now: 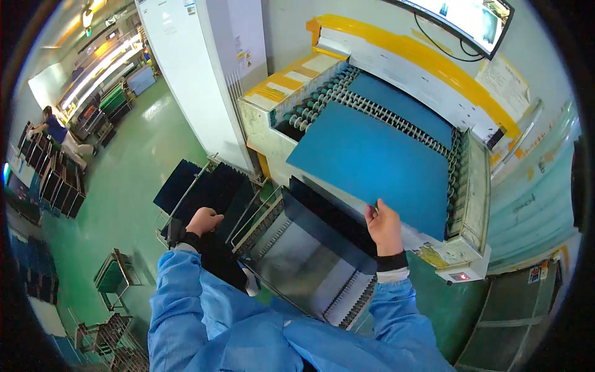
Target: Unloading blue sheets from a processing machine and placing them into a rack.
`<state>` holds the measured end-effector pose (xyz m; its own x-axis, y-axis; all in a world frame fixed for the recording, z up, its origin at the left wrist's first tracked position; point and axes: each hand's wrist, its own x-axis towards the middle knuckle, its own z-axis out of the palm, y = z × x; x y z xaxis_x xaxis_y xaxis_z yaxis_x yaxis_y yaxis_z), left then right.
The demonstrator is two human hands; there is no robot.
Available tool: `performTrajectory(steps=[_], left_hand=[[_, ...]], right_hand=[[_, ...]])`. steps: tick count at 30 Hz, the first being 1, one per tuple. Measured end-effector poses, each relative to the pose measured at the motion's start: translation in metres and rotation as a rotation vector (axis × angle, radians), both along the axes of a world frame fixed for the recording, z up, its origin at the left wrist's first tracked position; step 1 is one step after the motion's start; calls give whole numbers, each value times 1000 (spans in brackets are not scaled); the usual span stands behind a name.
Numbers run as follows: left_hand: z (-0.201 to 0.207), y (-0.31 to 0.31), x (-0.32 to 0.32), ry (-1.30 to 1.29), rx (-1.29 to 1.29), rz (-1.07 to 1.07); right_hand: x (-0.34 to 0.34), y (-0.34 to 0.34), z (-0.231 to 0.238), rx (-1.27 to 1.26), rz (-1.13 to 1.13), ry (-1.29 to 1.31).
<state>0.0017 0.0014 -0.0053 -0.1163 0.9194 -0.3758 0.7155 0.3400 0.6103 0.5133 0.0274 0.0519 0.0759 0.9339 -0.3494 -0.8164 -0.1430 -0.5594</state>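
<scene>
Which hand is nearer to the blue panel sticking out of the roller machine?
Right. The right hand is at the near edge of the blue panel; the left hand is apart from it, off to the left beside dark panels.

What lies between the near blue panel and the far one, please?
In the head view, a strip of rollers shows between the near panel and the far panel.

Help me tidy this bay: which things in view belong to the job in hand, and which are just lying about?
Apparently in use:
blue panel, at the right hand
rollers under it
slotted rack, lower middle
dark panels near the left hand

Apparently just about:
monitor, upper right
small metal stand, left
metal frames, lower left
</scene>
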Motion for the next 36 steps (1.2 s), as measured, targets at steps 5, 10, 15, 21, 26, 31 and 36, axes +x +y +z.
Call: performTrajectory(steps=[5, 10, 15, 21, 26, 31, 36], left_hand=[[4, -3, 0, -2, 9, 15], [1, -1, 0, -60, -22, 69], [-3, 2, 2, -75, -26, 57], [4, 0, 3, -28, -32, 39], [2, 3, 4, -23, -27, 33], [1, 3, 1, -20, -21, 8], [8, 1, 10, 3, -9, 12]], right_hand=[[17, 24, 5, -60, 227, -16], [15, 31, 6, -63, 296, -20], [5, 27, 19, -74, 225, -94], [18, 42, 24, 369, -105, -1425], [22, 51, 12, 302, -205, -2306], [19, 61, 13, 350, -175, -2301], [20, 70, 12, 390, -149, -2268]])
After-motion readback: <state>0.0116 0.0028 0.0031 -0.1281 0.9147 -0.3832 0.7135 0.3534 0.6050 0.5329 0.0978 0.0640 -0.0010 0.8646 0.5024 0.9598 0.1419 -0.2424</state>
